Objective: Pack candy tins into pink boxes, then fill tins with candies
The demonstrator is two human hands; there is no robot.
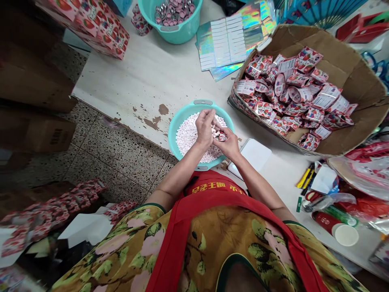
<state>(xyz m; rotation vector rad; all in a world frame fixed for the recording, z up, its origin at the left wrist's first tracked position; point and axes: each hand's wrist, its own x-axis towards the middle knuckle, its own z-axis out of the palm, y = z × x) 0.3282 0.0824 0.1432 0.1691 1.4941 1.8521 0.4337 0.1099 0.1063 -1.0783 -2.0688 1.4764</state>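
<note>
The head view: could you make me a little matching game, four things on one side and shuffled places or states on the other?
Things
1. Small pale pellets
2. Loose heap of strawberry-print packs
3. Right hand
4. Shiny rainbow sheets

Places and states
A. Lying on the table near the far basin
B. In the near basin
C. Holding a small printed container
D. Inside the cardboard box

Right pairs: 1-B, 2-D, 3-C, 4-A

Left arm (182,173): stretched forward, bared, angled inward.
Right arm (259,178): likewise stretched forward, angled inward.
Left hand (205,127): held cupped, fingers (208,114) bent.
Right hand (230,142): placed just beside the left, closed in a grip.
</note>
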